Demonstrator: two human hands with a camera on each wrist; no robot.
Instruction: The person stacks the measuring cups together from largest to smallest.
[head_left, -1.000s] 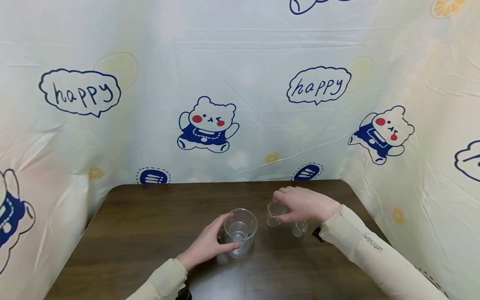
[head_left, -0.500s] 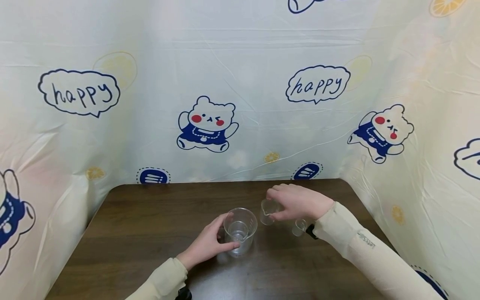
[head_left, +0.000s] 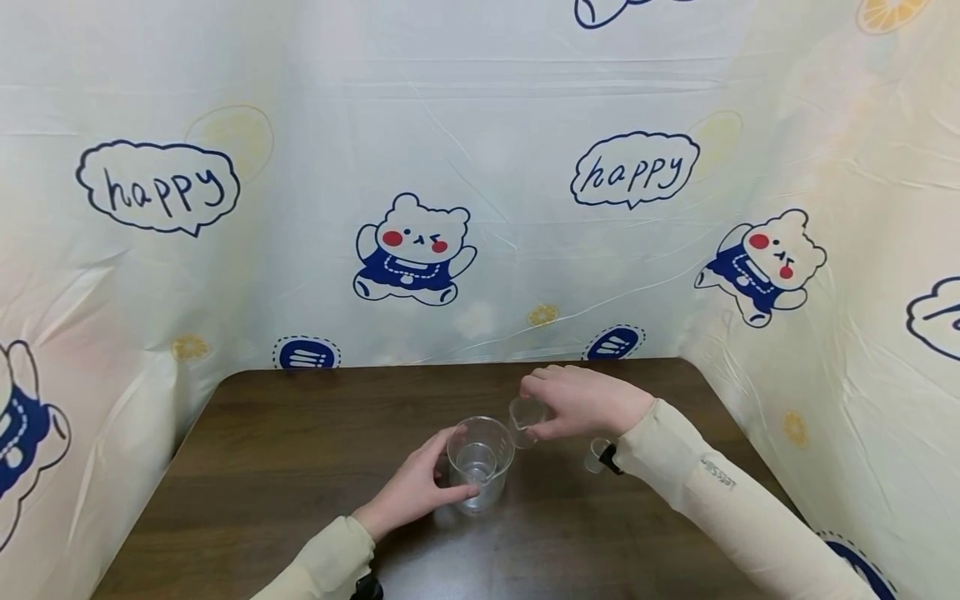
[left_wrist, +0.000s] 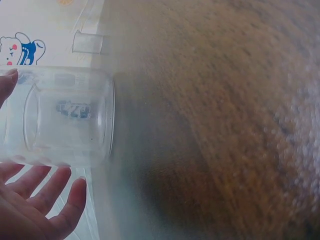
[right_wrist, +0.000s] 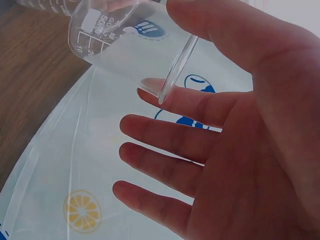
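My left hand (head_left: 412, 487) grips the side of a large clear beaker (head_left: 504, 446), thumb on the near side. A smaller beaker (left_wrist: 65, 125) stands inside it. My right hand (head_left: 588, 402) pinches the rim of another clear beaker (right_wrist: 112, 45) between thumb and index finger; the other fingers are spread straight in the right wrist view. White volume marks show on this beaker, which is just right of the large one. The smallest beaker (head_left: 596, 456) stands near the right wrist, partly hidden by the black wrist strap.
All the glassware is on a dark brown wooden table (head_left: 300, 467). A pale printed curtain (head_left: 517, 275) surrounds its back and sides. Light reflects off the table near its front.
My right hand has moved left with its beaker, closer to the large beaker. The right wrist now covers part of the smallest beaker. My left hand has stayed in place.
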